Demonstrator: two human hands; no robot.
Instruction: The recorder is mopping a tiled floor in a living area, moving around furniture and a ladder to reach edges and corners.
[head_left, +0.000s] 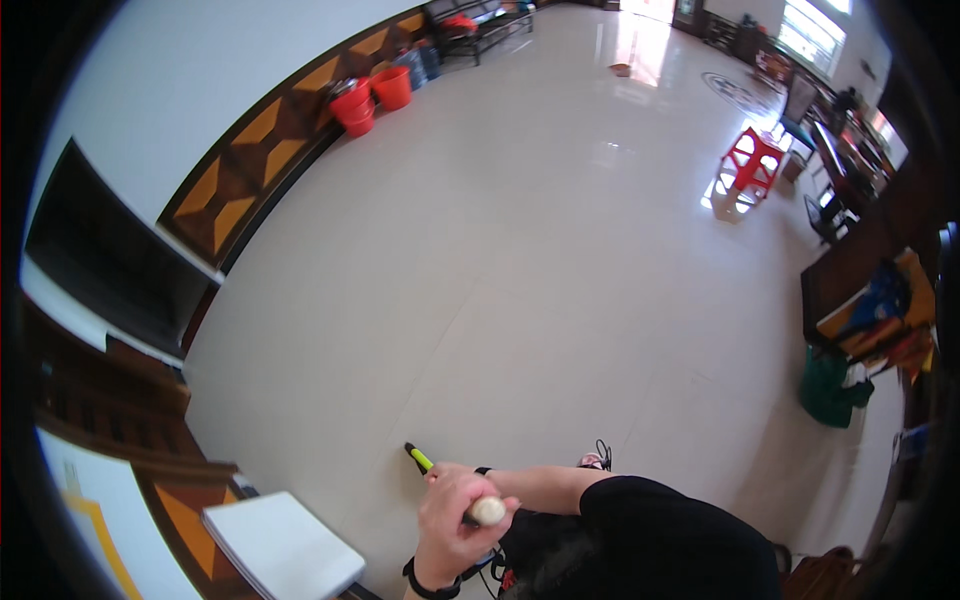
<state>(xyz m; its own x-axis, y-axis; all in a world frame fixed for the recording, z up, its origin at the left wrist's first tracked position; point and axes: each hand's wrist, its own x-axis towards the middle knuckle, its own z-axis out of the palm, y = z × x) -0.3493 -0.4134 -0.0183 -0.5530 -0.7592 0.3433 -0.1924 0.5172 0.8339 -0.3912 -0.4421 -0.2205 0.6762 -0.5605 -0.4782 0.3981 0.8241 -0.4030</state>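
Both my hands are on a pole-like handle seen almost end-on. Its pale rounded end (490, 511) sticks up out of my left hand (454, 521), whose fingers wrap around it. My right hand (447, 472) lies behind and beyond the left and is partly hidden; it closes around the handle farther down. Past the right hand comes a yellow-green section (422, 458) with a black tip, just above or on the glossy pale tiled floor (510, 315). Whether anything is fixed to the far end cannot be made out.
A white box-like object (285, 544) stands close at lower left. Along the left wall are red buckets (352, 105) and a dark bench (480, 26). A red plastic stool (754, 161) is far right; a green bag-like item (829, 390) hangs or stands nearer.
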